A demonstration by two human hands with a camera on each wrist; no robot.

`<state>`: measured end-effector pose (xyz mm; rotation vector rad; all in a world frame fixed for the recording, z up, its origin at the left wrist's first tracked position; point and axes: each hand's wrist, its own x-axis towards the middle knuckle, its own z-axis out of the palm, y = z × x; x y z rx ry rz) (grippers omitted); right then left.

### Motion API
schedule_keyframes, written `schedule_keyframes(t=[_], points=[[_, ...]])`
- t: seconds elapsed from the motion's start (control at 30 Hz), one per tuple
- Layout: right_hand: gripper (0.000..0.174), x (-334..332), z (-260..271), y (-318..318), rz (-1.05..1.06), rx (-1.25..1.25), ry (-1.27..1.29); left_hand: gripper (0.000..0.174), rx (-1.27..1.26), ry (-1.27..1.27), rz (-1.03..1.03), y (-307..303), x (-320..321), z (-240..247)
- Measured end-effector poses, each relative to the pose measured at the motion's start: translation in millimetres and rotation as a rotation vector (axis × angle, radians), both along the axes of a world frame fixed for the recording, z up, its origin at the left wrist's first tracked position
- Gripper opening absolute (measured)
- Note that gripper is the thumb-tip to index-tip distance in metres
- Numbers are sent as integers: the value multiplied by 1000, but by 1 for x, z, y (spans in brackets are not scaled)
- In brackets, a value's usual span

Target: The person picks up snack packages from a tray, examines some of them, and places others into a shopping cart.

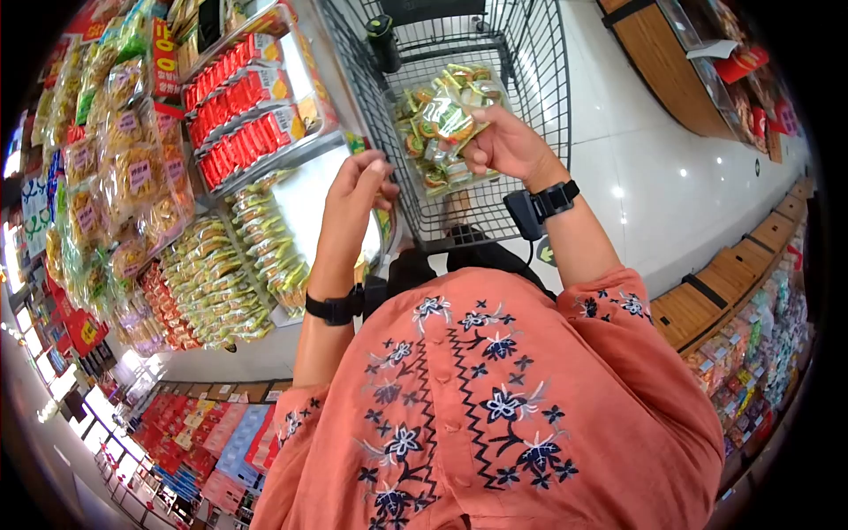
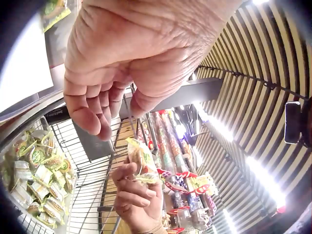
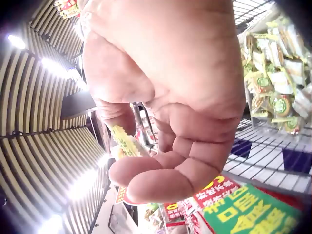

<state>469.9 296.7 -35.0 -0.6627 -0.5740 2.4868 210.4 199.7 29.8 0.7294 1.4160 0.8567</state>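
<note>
My right hand (image 1: 511,148) pinches a small clear-and-green snack packet (image 1: 452,122) by its edge, above the shopping cart. In the left wrist view the packet (image 2: 141,158) stands up from the thumb and fingers; in the right wrist view curled fingers partly cover it. Below, a pile of similar packets (image 2: 41,180) sits in the cart (image 1: 530,97). Between display shelf and cart hangs my left hand (image 1: 355,201), fingers loosely bent and nothing held.
At left a display holds rows of green packets (image 1: 212,283), red packets (image 1: 234,115) and hanging snack bags (image 1: 132,168). A white bare panel (image 1: 309,208) lies beside the rows. A dark cup-like item (image 1: 382,42) is at the cart's side. Wooden-edged shelves (image 1: 707,309) stand at right.
</note>
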Motion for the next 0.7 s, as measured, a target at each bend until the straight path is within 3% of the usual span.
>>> schedule_keyframes(t=[0.23,0.43,0.47,0.63,0.7], points=[[48,-59,28,-31,257,30,96,50,83,-156,4,-18,-25,19],[42,-113,42,-55,277,5,69,37,127,-165,33,-52,-59,19],[38,-122,47,-60,253,-16,30,35,147,-138,34,-58,-68,11],[39,-156,52,-66,349,355,-447,33,142,-5,141,-77,-106,4],[42,-172,65,-71,294,480,-560,33,108,111,61,-79,-122,1]])
